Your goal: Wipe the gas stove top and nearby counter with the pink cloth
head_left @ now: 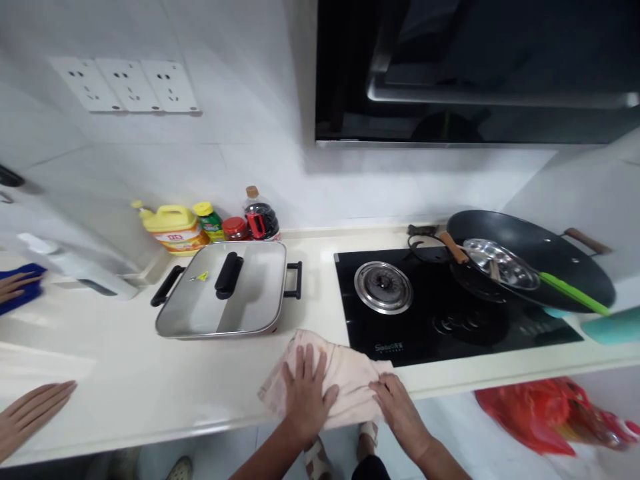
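A pale pink cloth (347, 380) lies on the counter's front edge, its lower part hanging over. My left hand (306, 393) rests flat on the cloth with fingers spread. At the cloth's right edge, my right hand (400, 410) has its fingers closed on the fabric. Just behind the cloth stands a rectangular electric pan (173, 323) under a glass lid (255, 283) with a black handle. To the right of the cloth is a black cooktop (405, 333) with a round metal burner (383, 288).
A wok (565, 267) holds a metal strainer and a green-handled utensil. Bottles and jars, including a yellow jug (175, 230), line the wall. At left, a co-worker's hand (37, 410) lies on the counter (125, 387), another on a blue cloth (33, 293). A range hood (475, 73) hangs above.
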Action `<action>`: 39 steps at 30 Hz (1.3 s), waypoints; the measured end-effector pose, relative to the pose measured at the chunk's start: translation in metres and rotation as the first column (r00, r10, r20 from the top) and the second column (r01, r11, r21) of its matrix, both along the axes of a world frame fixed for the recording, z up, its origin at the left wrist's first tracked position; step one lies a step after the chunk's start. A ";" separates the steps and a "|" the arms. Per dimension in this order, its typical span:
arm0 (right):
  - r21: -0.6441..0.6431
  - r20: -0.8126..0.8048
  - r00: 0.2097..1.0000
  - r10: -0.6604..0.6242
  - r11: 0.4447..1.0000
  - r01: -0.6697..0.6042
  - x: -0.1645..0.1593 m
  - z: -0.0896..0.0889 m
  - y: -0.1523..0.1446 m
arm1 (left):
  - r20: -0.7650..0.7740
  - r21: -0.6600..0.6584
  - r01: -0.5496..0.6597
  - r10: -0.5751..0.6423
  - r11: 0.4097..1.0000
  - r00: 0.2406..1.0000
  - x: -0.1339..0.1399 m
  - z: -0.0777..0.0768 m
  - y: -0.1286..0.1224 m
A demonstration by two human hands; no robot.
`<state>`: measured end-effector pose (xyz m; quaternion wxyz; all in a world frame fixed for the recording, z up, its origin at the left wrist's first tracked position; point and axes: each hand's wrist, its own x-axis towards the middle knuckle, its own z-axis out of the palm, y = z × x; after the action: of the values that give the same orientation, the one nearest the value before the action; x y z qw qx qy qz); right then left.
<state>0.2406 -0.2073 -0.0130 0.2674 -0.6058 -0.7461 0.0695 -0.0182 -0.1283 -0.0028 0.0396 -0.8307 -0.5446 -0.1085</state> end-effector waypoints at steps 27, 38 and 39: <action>-0.025 0.116 0.909 -0.400 0.914 0.405 0.098 0.017 0.002 | 0.097 0.030 0.233 -0.235 0.972 0.967 0.155 -0.008 0.061; 0.057 0.074 0.895 -0.439 0.898 0.436 0.109 0.014 -0.005 | 0.071 0.144 0.324 -0.336 0.935 0.939 0.174 0.001 0.053; 0.064 0.081 0.891 -0.446 0.895 0.442 0.120 0.011 -0.007 | 0.075 0.145 0.322 -0.335 0.936 0.939 0.185 0.000 0.051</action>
<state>0.3605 -0.2138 -0.0018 0.2542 -0.7568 -0.6010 -0.0381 0.1667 -0.0773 -0.0030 0.0481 -0.8992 -0.3911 -0.1900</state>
